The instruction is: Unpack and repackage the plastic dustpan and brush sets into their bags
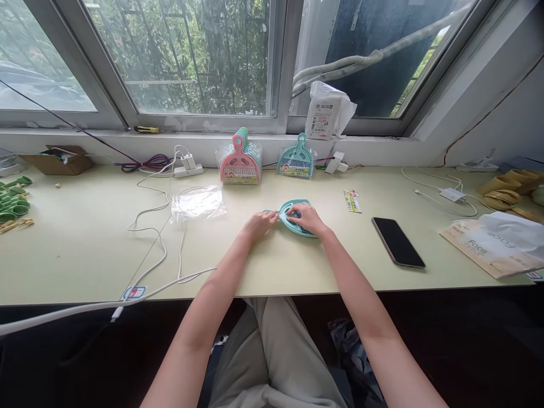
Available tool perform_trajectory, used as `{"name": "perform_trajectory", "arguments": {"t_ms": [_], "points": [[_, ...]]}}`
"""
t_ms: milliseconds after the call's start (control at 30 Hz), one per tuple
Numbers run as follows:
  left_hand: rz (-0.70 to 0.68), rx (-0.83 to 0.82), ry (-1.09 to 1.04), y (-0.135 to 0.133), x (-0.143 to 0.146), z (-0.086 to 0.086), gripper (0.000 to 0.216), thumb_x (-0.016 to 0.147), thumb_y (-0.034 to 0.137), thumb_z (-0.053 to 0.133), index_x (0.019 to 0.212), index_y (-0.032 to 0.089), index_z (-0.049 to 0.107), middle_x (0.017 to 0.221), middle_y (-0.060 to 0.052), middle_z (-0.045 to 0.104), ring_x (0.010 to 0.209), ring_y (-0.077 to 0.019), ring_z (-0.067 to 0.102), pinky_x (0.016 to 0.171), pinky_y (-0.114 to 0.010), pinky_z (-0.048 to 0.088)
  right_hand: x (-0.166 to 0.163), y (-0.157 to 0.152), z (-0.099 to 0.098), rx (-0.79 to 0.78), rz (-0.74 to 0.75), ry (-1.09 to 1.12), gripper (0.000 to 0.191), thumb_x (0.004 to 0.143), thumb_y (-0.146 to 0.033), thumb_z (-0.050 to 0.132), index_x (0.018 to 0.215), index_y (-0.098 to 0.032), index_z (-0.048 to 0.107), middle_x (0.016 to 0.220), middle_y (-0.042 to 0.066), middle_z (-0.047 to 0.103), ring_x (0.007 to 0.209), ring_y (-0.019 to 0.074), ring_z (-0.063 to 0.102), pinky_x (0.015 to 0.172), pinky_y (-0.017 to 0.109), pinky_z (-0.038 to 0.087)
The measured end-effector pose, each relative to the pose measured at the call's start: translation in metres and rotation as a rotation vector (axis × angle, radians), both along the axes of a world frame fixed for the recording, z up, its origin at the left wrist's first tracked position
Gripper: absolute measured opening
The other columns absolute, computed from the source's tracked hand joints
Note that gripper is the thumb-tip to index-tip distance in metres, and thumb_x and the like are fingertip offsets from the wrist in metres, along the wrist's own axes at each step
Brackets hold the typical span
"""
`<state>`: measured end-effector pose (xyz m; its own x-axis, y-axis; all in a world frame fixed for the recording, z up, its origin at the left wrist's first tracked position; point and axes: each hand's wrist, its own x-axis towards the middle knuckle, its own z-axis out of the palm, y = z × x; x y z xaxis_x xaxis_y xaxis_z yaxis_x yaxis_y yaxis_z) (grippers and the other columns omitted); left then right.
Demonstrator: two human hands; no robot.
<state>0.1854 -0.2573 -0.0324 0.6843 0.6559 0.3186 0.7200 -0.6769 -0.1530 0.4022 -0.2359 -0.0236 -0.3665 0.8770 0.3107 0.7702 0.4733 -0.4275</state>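
Your hands are meeting at the middle of the desk (85, 255): your left hand (258, 222) is pinching the handle end of a small teal dustpan (293, 222), and your right hand (306, 218) is lying curled over its top, fingers pressing on a darker part that I cannot make out. The dustpan is lying flat on the desk, roughly centred and well back from the near edge.

To your near left, a white cable (161, 249) is snaking across the desk and trailing over the near edge; your left forearm is passing close beside it, so a careless pull back could snag it and drag the charger (188, 166) at the far end. To your right, a phone (398, 241) is lying face up near the edge, and a wide sweep of your right elbow could knock it off.

Just beyond your left hand, a clear plastic bag (198, 202) is lying loose and could slide if brushed. Farther off, the packaged pink dustpans (240, 161) and the packaged teal dustpan (296, 160) are leaning against the sill, and a bump to the desk could tip them.
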Motion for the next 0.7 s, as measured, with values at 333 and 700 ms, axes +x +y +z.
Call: {"name": "perform_trajectory", "arguments": {"t_ms": [333,700], "points": [[0.051,0.234,-0.27,0.004,-0.008,0.005,0.026,0.088,0.01,0.045,0.1,0.022,0.065,0.114,-0.008,0.064,0.114,-0.0225,0.054,0.099,-0.038,0.042,0.001,-0.002,0.007,0.093,-0.005,-0.012,0.015,0.078,-0.038,0.064,0.086,-0.026,0.069,0.094,0.002,0.069,0.091,0.0223,0.057,0.08,0.034,0.037],[0.166,0.016,-1.003,-0.004,-0.002,0.023,0.046,0.085,0.03,0.055,0.129,0.024,0.045,0.137,-0.012,0.045,0.125,-0.0286,0.041,0.102,-0.045,0.035,-0.013,-0.012,0.016,0.131,-0.115,0.208,0.013,0.074,-0.033,0.063,0.08,-0.022,0.064,0.087,0.002,0.067,0.077,0.0176,0.056,0.076,0.031,0.041]]}}
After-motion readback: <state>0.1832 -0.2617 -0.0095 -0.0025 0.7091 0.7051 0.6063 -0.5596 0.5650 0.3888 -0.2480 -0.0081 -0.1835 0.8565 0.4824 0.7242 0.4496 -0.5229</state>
